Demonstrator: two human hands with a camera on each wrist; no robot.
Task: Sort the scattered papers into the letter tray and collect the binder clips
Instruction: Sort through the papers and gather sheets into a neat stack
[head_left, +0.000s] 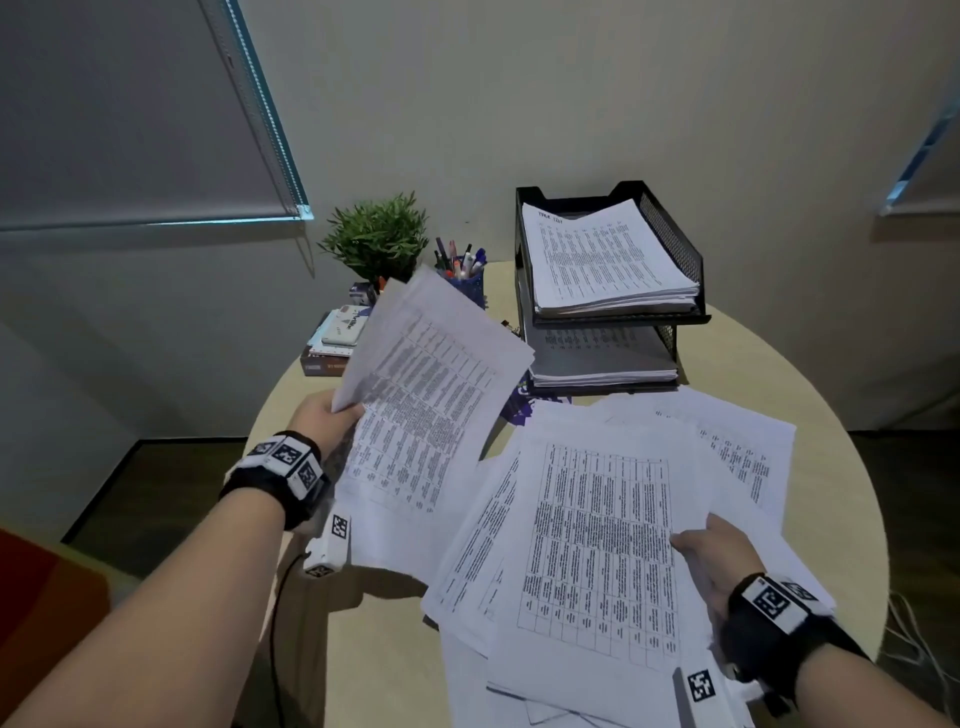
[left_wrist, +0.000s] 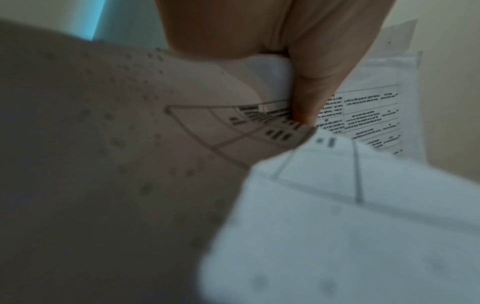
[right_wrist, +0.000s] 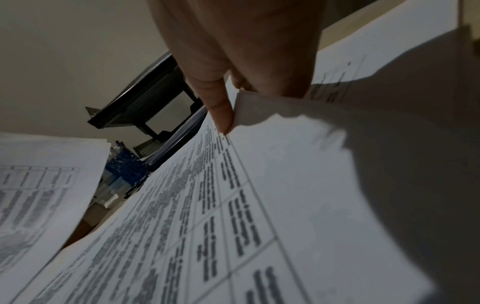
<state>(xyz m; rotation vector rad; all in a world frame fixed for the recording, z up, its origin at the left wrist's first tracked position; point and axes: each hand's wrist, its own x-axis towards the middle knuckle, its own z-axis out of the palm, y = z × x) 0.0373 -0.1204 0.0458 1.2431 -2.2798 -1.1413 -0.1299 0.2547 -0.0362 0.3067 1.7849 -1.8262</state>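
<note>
The left hand (head_left: 332, 415) grips a held sheaf of printed sheets (head_left: 431, 384) by its near corner, raised off the tabletop (head_left: 395, 649) and tilted toward the far side. Centre and right, the scattered papers (head_left: 597, 545) lie overlapping in a loose spread; the right hand (head_left: 711, 551) pinches the right edge of the top sheet between thumb and fingers. At the far right edge stands the letter tray (head_left: 675, 244), both tiers already stacked with pages. Judging from this, sorting is partly done: much paper remains outside the tray. No binder clips are visible, so none appear collected.
</note>
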